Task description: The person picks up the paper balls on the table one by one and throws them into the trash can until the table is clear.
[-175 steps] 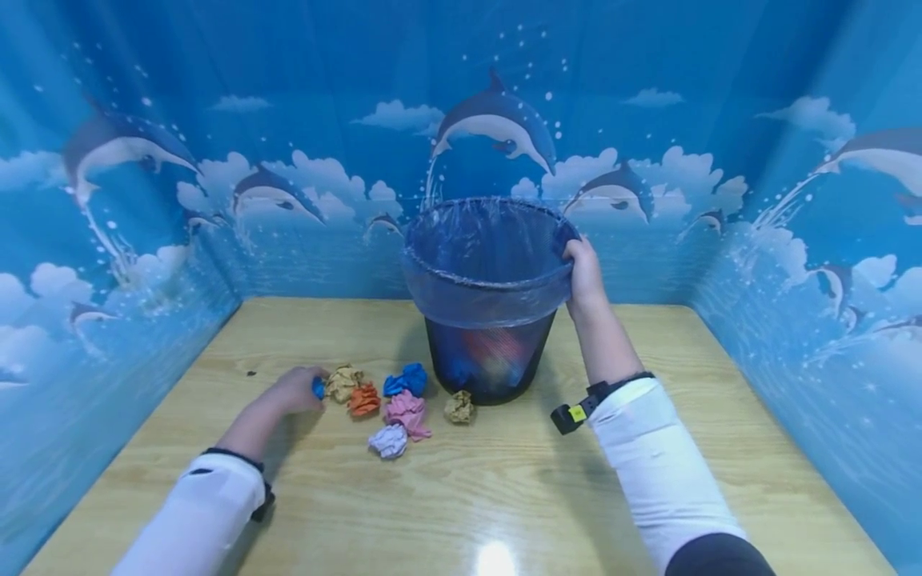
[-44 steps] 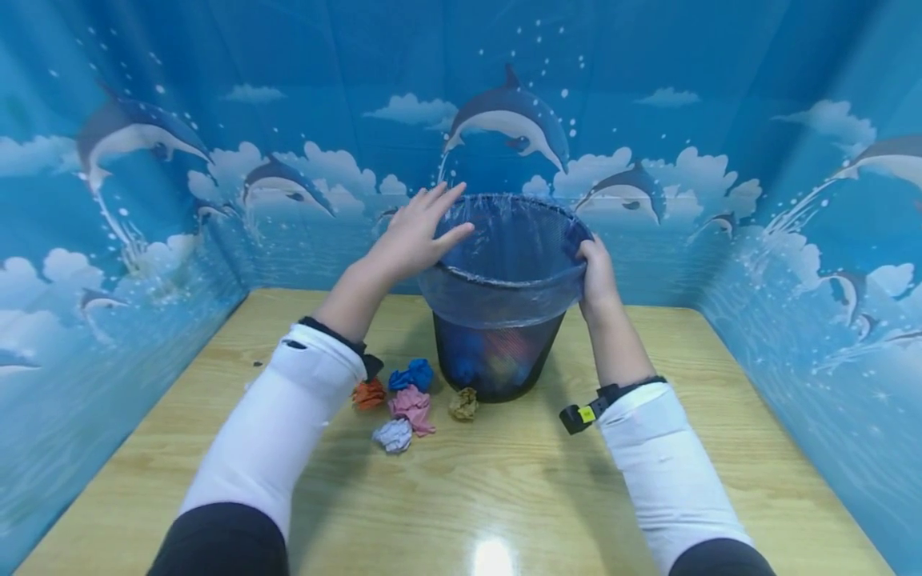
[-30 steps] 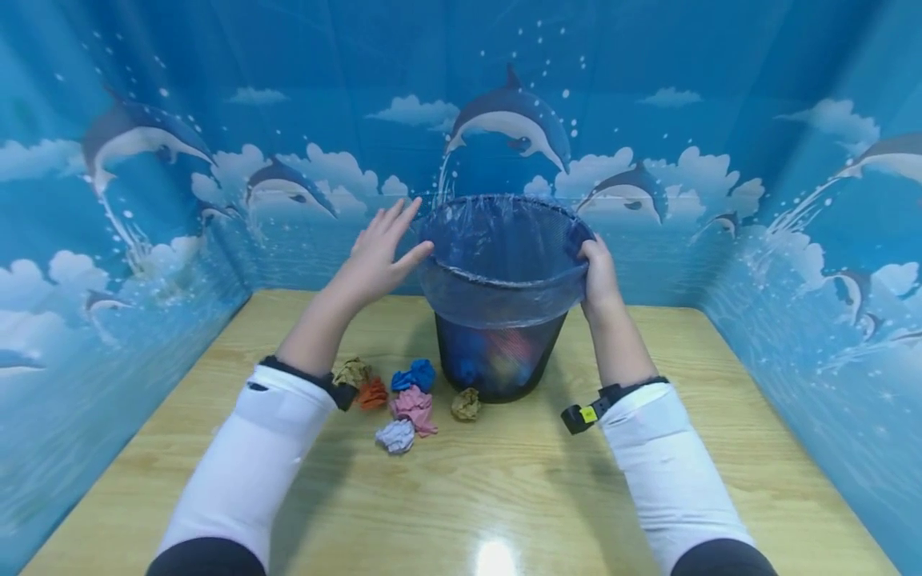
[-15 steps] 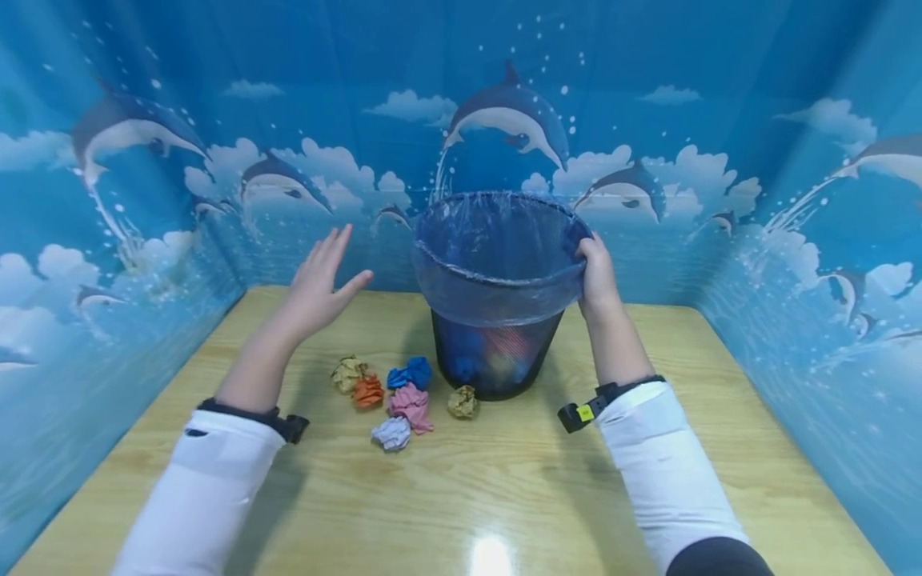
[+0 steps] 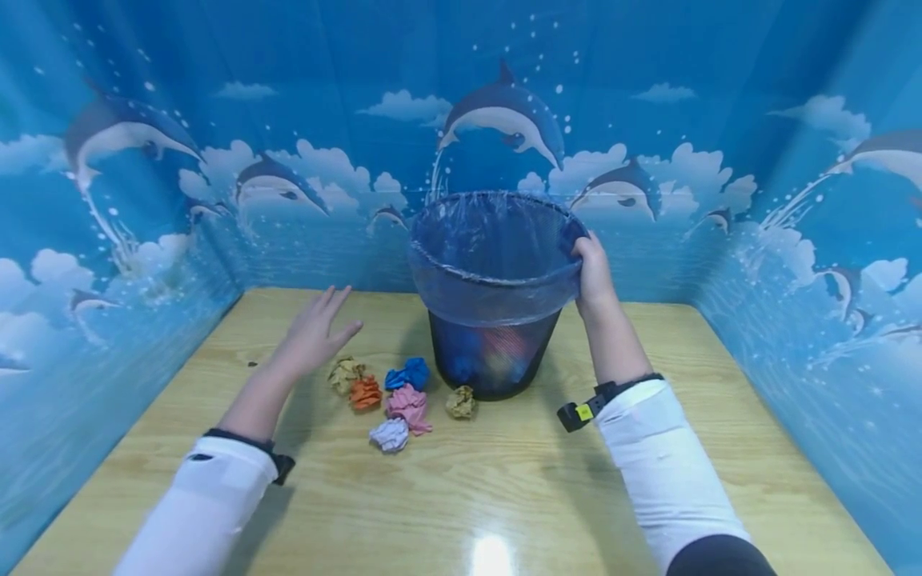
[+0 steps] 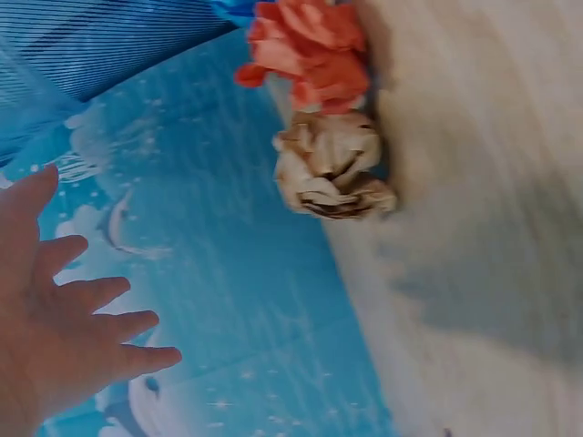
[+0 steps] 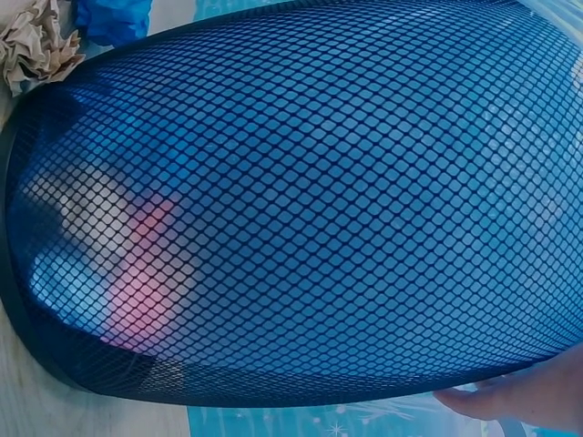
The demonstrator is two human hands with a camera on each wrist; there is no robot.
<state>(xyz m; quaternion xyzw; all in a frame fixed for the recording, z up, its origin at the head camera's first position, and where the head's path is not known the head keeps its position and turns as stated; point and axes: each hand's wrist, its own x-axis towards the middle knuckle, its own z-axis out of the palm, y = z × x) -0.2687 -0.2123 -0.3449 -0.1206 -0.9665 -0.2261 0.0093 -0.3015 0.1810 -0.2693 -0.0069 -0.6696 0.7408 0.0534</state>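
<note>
My left hand (image 5: 311, 338), fingers spread, hovers above the table's left part, just behind and left of a tan crumpled paper ball (image 5: 346, 374). Nothing is in it; the left wrist view shows the same bare spread fingers. Close by lie crumpled paper balls in orange (image 5: 365, 393), blue (image 5: 407, 374), pink (image 5: 408, 406) and white (image 5: 390, 434). Another tan ball (image 5: 461, 402) sits against the foot of a black mesh wastebasket (image 5: 497, 360). My right hand (image 5: 595, 272) grips the basket's right rim over its clear plastic liner (image 5: 490, 300), thumb on the inside.
Coloured paper (image 7: 146, 282) shows through the mesh low in the basket. The wooden table (image 5: 446, 512) meets a blue dolphin-print curtain (image 5: 324, 120) at the back and both sides. A small dark spot (image 5: 252, 364) marks the table at left.
Since 5.8 s ago, the blue piece my left hand held has left it. That hand moved from over the basket's rim leftward and down toward the paper balls. My right hand kept its hold.
</note>
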